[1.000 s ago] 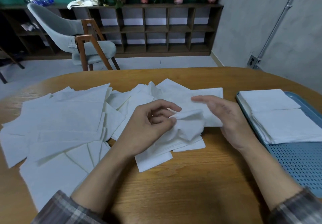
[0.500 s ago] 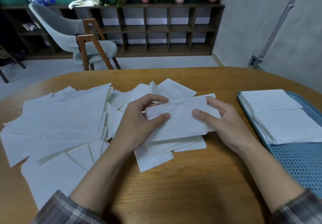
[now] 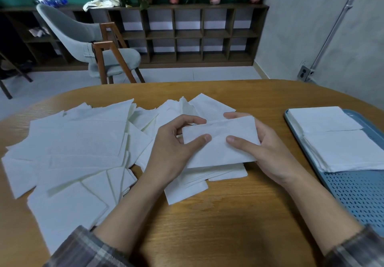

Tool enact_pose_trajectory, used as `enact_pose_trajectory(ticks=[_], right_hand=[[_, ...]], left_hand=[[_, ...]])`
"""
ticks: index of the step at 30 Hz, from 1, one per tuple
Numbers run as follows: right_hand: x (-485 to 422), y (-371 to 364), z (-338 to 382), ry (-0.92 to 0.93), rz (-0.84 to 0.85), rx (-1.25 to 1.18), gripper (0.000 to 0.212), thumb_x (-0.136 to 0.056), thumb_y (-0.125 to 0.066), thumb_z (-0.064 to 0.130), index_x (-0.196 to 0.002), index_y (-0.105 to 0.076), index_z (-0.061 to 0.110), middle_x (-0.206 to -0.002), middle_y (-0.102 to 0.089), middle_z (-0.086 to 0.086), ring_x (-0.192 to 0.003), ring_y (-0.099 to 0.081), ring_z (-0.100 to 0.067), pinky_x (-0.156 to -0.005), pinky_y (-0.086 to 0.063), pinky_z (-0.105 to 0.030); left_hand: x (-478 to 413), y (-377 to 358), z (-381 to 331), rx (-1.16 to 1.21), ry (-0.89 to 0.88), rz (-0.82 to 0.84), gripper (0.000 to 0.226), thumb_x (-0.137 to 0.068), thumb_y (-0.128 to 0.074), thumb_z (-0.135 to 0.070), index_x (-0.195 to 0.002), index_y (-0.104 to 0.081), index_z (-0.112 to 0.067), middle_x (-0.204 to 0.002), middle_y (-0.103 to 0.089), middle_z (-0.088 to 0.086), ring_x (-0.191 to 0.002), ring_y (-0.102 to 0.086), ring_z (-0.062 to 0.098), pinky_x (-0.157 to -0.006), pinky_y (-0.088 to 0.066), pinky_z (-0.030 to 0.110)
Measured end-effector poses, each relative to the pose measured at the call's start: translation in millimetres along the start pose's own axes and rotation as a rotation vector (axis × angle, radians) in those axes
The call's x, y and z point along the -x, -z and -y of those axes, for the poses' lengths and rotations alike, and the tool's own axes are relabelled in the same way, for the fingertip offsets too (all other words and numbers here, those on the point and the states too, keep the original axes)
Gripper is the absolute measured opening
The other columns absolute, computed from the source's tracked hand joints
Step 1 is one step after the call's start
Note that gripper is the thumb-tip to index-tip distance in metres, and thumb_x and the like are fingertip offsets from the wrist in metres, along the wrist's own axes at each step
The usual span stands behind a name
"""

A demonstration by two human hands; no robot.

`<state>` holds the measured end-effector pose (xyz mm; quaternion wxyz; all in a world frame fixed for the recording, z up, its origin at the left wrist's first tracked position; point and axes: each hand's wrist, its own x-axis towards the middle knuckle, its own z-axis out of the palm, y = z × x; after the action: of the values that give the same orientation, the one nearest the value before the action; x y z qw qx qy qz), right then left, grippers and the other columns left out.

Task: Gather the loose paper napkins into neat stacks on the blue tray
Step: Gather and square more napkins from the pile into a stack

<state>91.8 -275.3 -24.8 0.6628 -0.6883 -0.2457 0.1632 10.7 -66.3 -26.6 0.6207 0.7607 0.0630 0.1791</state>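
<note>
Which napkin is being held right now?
The folded napkin pinched between the left hand and right hand; the others lie loose on the table or stacked on the blue tray.

We see no readable text, label, brand or number anywhere; every napkin and surface in view is plain and unmarked.

The left sleeve point(image 3: 83, 250) and right sleeve point(image 3: 357, 251) are cut from plaid cloth, checked in grey, muted purple and pale lines (the weave appears soft, flannel-like). Cuffs end partway up the forearms. The left hand point(image 3: 174, 152) and right hand point(image 3: 270, 154) are uncovered; thumbnails are trimmed short.
</note>
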Motion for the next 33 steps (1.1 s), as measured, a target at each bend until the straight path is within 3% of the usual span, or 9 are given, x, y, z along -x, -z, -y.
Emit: enact_pose_trajectory(ticks=[4, 7, 11, 14, 16, 19, 22, 29, 33], right_hand=[[1, -3, 3, 0.053, -0.031, 0.052, 0.059, -0.095, -0.075, 0.014, -0.141, -0.056, 0.045, -0.128, -0.07, 0.015, -0.118, -0.069, -0.009, -0.095, -0.06, -0.034], [1, -2, 5, 0.087, -0.056, 0.049, 0.076, -0.092, -0.076, 0.009, -0.15, -0.043, 0.046, -0.124, -0.067, 0.031, -0.116, -0.067, 0.001, -0.088, -0.058, -0.022], [-1, 3, 7, 0.091, -0.081, -0.228, 0.085, -0.082, -0.077, 0.008, -0.15, -0.044, 0.048, -0.128, -0.07, 0.005, -0.117, -0.071, -0.023, -0.086, -0.062, -0.039], [-3, 2, 4, 0.112, -0.112, -0.23, 0.088, -0.082, -0.076, 0.007, -0.149, -0.037, 0.049, -0.116, -0.076, 0.005, -0.111, -0.074, -0.023, -0.087, -0.063, -0.044], [-4, 3, 2, 0.105, -0.106, -0.158, 0.085, -0.083, -0.078, 0.011, -0.146, -0.038, 0.05, -0.118, -0.076, -0.002, -0.112, -0.073, -0.027, -0.092, -0.062, -0.049], [-3, 9, 5, 0.042, 0.011, -0.26, 0.065, -0.086, -0.078, 0.014, -0.142, -0.057, 0.039, -0.126, -0.074, -0.002, -0.118, -0.071, -0.025, -0.086, -0.061, -0.033], [-3, 11, 5, 0.012, 0.086, -0.235, 0.039, -0.079, -0.082, 0.019, -0.117, -0.081, 0.027, -0.131, -0.073, 0.0, -0.126, -0.067, -0.02, -0.093, -0.059, -0.027], [-6, 21, -3, 0.105, -0.281, 0.126, 0.032, -0.091, -0.077, 0.002, -0.111, -0.082, 0.026, -0.119, -0.077, 0.017, -0.119, -0.067, 0.001, -0.1, -0.054, -0.019], [-7, 23, -3, 0.111, -0.411, 0.178, 0.031, -0.092, -0.076, 0.003, -0.109, -0.082, 0.029, -0.11, -0.076, 0.028, -0.109, -0.066, 0.011, -0.088, -0.05, -0.006]], left_hand=[[0, -2, 3, -0.016, -0.005, -0.023, 0.025, -0.086, -0.088, -0.021, -0.106, -0.077, -0.032, -0.105, -0.075, -0.013, -0.098, -0.073, 0.011, -0.08, -0.061, 0.03], [3, -4, 2, -0.077, -0.043, -0.055, 0.028, -0.087, -0.086, -0.024, -0.111, -0.075, -0.034, -0.102, -0.071, -0.019, -0.089, -0.068, 0.001, -0.074, -0.053, 0.018], [5, -3, -6, -0.025, 0.023, -0.001, 0.056, -0.085, -0.082, -0.046, -0.135, -0.056, -0.047, -0.124, -0.063, -0.019, -0.108, -0.063, -0.006, -0.087, -0.057, 0.02], [8, -1, -15, 0.146, 0.116, 0.127, 0.063, -0.086, -0.078, -0.044, -0.141, -0.049, -0.05, -0.11, -0.075, -0.018, -0.097, -0.071, -0.008, -0.075, -0.057, 0.015], [7, -1, -12, 0.079, 0.05, 0.086, 0.063, -0.09, -0.08, -0.036, -0.142, -0.048, -0.049, -0.11, -0.077, -0.01, -0.096, -0.074, 0.004, -0.072, -0.057, 0.019], [4, -1, -2, -0.11, -0.068, 0.014, 0.061, -0.093, -0.08, -0.034, -0.141, -0.045, -0.049, -0.121, -0.071, -0.015, -0.103, -0.072, 0.007, -0.079, -0.06, 0.027], [5, -3, 3, -0.189, -0.113, -0.009, 0.06, -0.095, -0.078, -0.034, -0.142, -0.044, -0.05, -0.114, -0.069, -0.018, -0.101, -0.07, 0.005, -0.084, -0.061, 0.033], [4, -4, 11, -0.452, -0.142, 0.271, 0.102, -0.082, -0.089, -0.04, -0.151, -0.016, -0.058, -0.118, -0.054, -0.02, -0.108, -0.058, -0.006, -0.092, -0.05, 0.014], [5, -5, 18, -0.628, -0.157, 0.383, 0.082, -0.08, -0.088, -0.042, -0.139, -0.032, -0.054, -0.12, -0.056, -0.021, -0.112, -0.052, -0.005, -0.096, -0.046, 0.021]])
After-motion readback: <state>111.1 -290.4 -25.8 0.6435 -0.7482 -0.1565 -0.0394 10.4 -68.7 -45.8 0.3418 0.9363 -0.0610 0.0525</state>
